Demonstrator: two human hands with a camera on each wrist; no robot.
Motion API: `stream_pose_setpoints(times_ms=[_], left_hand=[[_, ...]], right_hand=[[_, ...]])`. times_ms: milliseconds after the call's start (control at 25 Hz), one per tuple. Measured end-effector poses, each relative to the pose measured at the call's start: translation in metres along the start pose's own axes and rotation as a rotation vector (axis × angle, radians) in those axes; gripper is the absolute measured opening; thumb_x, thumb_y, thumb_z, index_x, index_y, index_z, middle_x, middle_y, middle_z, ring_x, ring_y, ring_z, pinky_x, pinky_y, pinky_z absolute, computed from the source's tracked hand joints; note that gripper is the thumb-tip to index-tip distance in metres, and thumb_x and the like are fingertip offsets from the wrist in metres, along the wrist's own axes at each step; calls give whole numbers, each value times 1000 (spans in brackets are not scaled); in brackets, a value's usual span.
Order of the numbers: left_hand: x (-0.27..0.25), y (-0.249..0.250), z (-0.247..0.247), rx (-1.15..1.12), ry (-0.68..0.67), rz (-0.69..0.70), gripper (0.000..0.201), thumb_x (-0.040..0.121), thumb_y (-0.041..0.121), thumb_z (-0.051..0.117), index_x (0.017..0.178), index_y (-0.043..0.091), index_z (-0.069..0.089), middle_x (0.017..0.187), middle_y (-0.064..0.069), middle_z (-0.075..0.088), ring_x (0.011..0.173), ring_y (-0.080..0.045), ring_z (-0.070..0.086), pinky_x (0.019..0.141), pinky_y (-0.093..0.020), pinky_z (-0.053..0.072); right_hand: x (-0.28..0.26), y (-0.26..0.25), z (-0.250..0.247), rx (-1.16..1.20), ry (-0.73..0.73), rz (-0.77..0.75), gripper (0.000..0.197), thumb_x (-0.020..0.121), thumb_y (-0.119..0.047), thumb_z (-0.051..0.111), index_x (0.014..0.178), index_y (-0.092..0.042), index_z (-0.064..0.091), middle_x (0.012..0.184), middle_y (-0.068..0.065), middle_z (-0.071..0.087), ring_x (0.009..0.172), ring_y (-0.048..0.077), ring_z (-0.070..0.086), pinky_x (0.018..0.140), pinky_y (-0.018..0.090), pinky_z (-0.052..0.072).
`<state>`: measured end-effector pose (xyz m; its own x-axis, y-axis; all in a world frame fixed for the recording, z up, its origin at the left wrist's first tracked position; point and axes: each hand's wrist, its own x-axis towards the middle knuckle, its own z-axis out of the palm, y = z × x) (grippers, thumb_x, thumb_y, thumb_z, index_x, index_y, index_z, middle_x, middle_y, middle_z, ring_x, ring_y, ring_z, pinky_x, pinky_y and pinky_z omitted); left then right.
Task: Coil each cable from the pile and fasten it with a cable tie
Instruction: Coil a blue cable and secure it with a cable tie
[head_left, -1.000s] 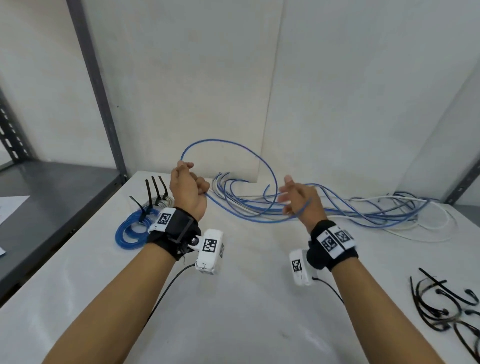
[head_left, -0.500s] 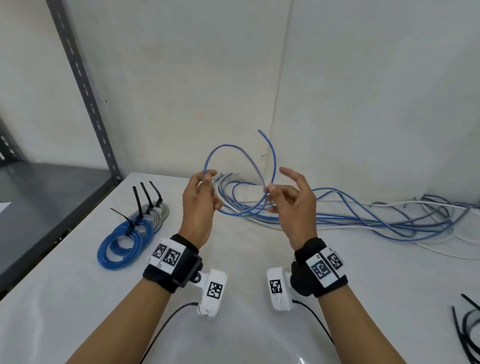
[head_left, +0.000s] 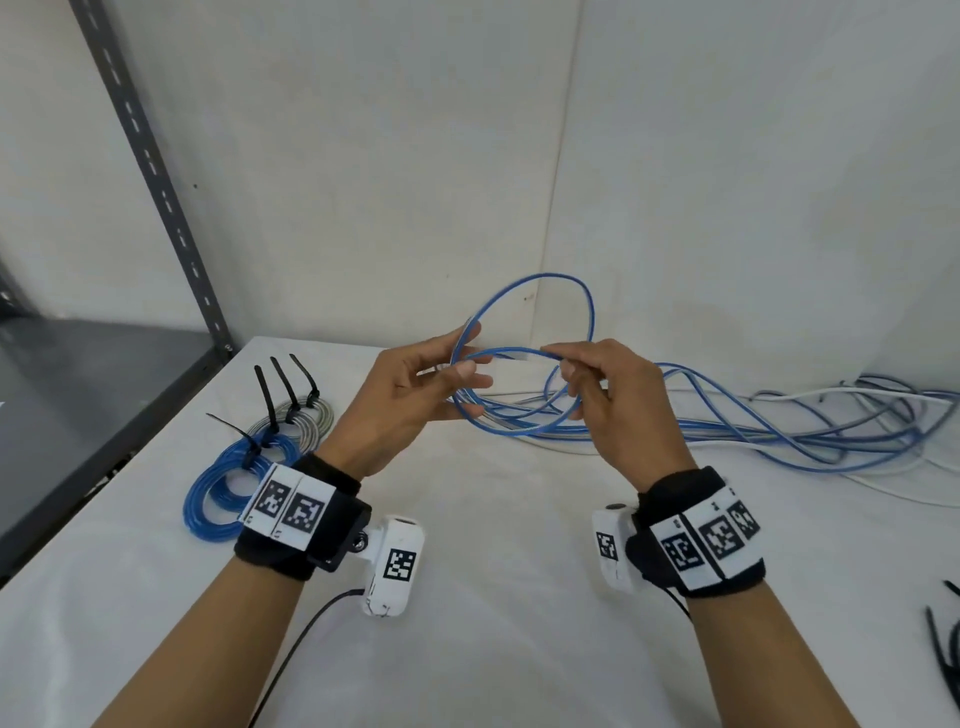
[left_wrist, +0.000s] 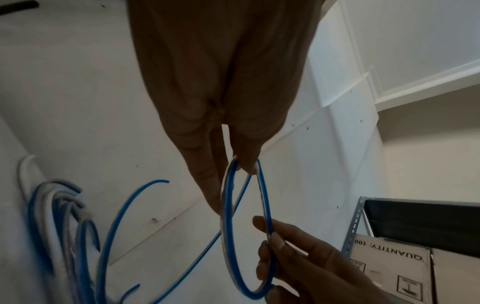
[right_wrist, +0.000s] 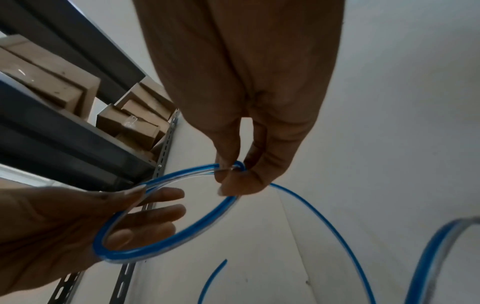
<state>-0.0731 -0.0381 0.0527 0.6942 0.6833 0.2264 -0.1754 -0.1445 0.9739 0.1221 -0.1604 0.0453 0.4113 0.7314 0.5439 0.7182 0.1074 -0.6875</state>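
- Since a second ago both hands have risen and closed in; a small loop now sits between them.
- Left hand (head_left: 410, 400) pinches the blue cable (head_left: 524, 358) loop; right hand (head_left: 608, 395) pinches its far side, above the table (head_left: 493, 649).
- Coiling is under way; next, draw more slack from the pile (head_left: 779, 426) into another turn.

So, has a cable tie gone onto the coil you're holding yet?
No: in the head view the blue loop held between the left hand and right hand is bare, with no tie on it.
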Motion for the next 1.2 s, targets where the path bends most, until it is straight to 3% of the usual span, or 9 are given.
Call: stream_pose_setpoints(times_ms=[240,360,440,560,640,840,920,1040,1200], left_hand=[[3,-6,0,29,22,-32,42,98,11,64,139,9,59,122,-16,71,107,-26,72,92,-40,60],[6,-11,-10,502,94,-23,73,91,33,74,154,14,41,141,2,58,126,-9,55,108,-32,47],[5,-6,-10,673,46,71,70,89,41,74,150,19,47,143,10,56,130,-1,52,110,-28,44],[-3,5,5,560,-81,62,28,91,29,74,117,18,76,102,2,79,95,-7,74,93,-31,57],[-5,7,9,449,-76,11,14,92,15,74,103,11,79,84,-7,79,81,-18,76,83,-36,62],[-2,19,-1,-120,119,-13,20,91,16,68,106,4,71,91,-11,76,90,-24,76,79,-34,63],[-1,20,6,-330,172,-8,25,87,18,67,108,4,70,93,-5,76,90,-21,75,79,-32,62],[-1,18,20,-515,272,-9,19,94,12,64,110,2,69,92,-3,74,86,-16,72,78,-27,61],[-4,14,28,-467,284,-29,20,96,15,64,110,1,69,89,-10,75,90,-24,75,81,-28,61]], right_hand=[[0,-2,-5,-32,-3,-14,29,102,-9,53,117,-19,75,92,-3,65,82,12,63,76,45,59],[0,-7,-6,-102,36,-70,27,102,-11,55,117,-22,75,92,-1,63,84,12,62,75,36,56],[1,-9,-6,-170,-10,-97,27,102,-13,56,116,-27,75,92,0,63,84,13,61,72,32,51],[-2,-16,-3,-179,-134,-142,28,101,-13,57,114,-28,76,93,-2,63,86,11,59,74,25,47],[-3,-20,-2,-152,-134,-175,23,100,-16,61,114,-27,76,92,-5,65,85,9,59,77,18,45],[3,-20,-7,357,17,70,16,99,-14,62,113,-9,69,78,7,68,64,16,62,72,40,60],[0,-29,0,564,80,126,15,98,-9,63,110,0,65,79,11,68,62,17,61,67,35,60],[-8,-42,18,754,84,171,15,93,-3,68,104,6,62,88,21,72,70,23,68,75,42,62],[-13,-48,32,769,134,160,17,90,-3,72,105,2,67,97,15,77,88,29,76,79,40,62]])
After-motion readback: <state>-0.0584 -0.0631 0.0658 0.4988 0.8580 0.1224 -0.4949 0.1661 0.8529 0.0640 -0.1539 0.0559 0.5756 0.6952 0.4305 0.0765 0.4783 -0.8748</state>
